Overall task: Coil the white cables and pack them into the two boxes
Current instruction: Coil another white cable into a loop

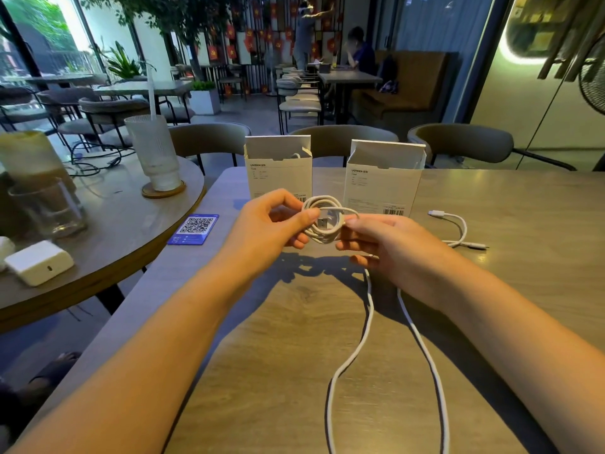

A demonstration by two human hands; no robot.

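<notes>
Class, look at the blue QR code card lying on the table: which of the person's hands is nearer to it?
The left hand: it holds the cable coil just right of the QR code card. The right hand is beyond the coil, farther from the card.

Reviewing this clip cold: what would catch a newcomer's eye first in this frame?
Both hands meet mid-frame over the wooden table: the left hand grips a half-wound white cable coil while the right hand pinches its edge, loose cable hanging toward the viewer. Just behind stand two open white boxes, and a short white cable lies to the right.
</notes>
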